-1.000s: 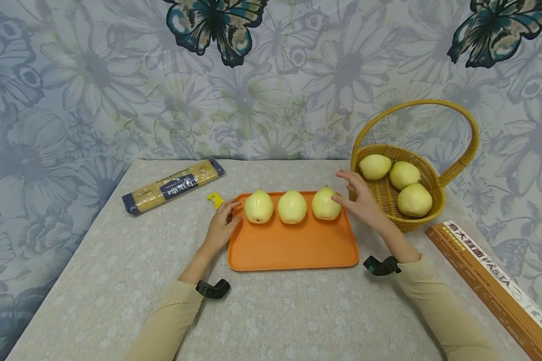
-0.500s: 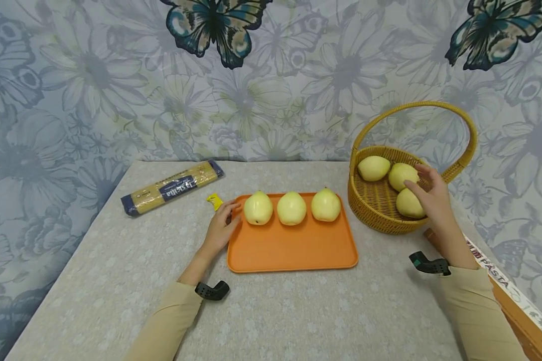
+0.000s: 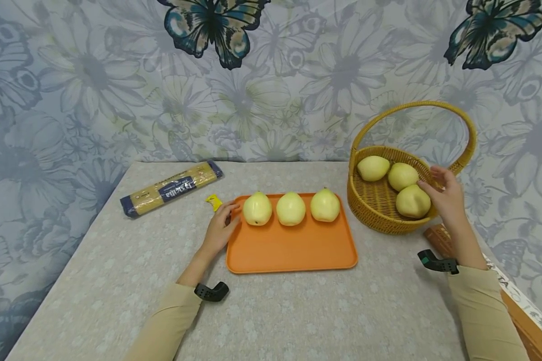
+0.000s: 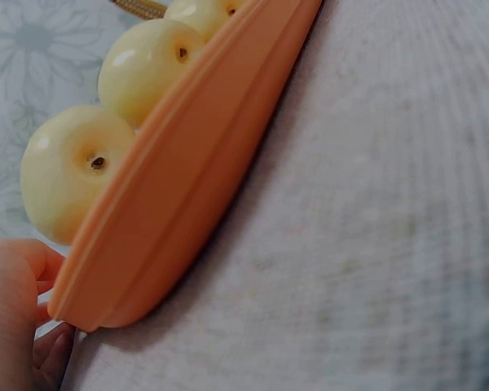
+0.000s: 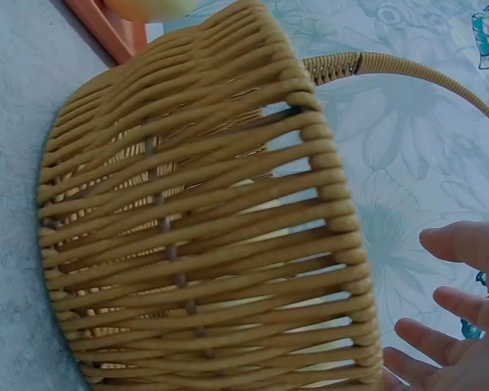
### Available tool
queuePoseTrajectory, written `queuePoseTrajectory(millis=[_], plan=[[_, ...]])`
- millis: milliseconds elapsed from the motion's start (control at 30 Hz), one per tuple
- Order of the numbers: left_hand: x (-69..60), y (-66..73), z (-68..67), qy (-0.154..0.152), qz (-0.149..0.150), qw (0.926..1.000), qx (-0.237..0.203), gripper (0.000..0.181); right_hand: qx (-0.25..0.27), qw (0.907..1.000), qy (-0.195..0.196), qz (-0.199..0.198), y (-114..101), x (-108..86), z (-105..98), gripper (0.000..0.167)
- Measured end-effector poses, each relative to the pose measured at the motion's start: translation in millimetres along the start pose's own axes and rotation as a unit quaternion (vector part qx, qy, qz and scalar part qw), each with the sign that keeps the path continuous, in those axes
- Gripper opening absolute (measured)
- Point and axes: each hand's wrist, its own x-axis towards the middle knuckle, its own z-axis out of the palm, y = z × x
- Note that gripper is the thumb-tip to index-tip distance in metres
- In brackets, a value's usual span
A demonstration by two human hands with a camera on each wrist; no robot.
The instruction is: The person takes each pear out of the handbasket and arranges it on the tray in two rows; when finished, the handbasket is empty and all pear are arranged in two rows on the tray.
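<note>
An orange tray (image 3: pixel 291 255) bears three pale yellow-green pears in a row: a left one (image 3: pixel 257 208), a middle one (image 3: pixel 291 209) and a right one (image 3: pixel 324 205). My left hand (image 3: pixel 219 228) holds the tray's left edge; in the left wrist view its fingers (image 4: pixel 42 259) curl about the rim at the corner. A wicker basket (image 3: pixel 379 220) with a tall handle stands right of the tray and contains three pears, the nearest pear (image 3: pixel 413 201) by its right side. My right hand (image 3: pixel 449 193) hovers over the basket's right rim, fingers apart, holding nothing.
A pasta packet (image 3: pixel 171 189) lies at the back left, with a small yellow object (image 3: pixel 214 202) between it and the tray. A long pasta box (image 3: pixel 524 321) lies at the right, partly under the right forearm. A floral backdrop (image 3: pixel 275 100) rises behind the table.
From beside the tray's right pear, my right hand has moved right to the basket, reached over its nearest pear, then drawn slightly back right. The left hand has stayed on the tray.
</note>
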Motion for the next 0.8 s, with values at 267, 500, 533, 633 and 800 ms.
queuePoseTrajectory(millis=[267, 500, 533, 633, 800], plan=[[-0.3, 0.1, 0.3, 0.003, -0.001, 1.0, -0.005, 0.038, -0.036, 0.9981, -0.047, -0.017, 5.7, 1.2, 4.5, 0.065], [0.2, -0.4, 1.1, 0.003, 0.0, 1.0, -0.005, 0.038, -0.045, 0.9974, -0.045, -0.031, 10.2, 0.5, 6.1, 0.067], [0.3, -0.4, 1.0, 0.002, 0.0, 1.0, -0.005, 0.038, -0.046, 0.9973, -0.048, -0.033, 10.4, 0.4, 6.4, 0.067], [0.5, -0.2, 0.5, 0.001, -0.003, 1.0, -0.008, 0.037, -0.05, 0.9964, -0.059, -0.034, 10.0, -0.4, 7.1, 0.069], [0.6, 0.0, 0.2, -0.001, -0.003, 1.0, -0.007, 0.037, -0.087, 0.9916, -0.093, -0.021, 9.6, -0.8, 6.9, 0.076]])
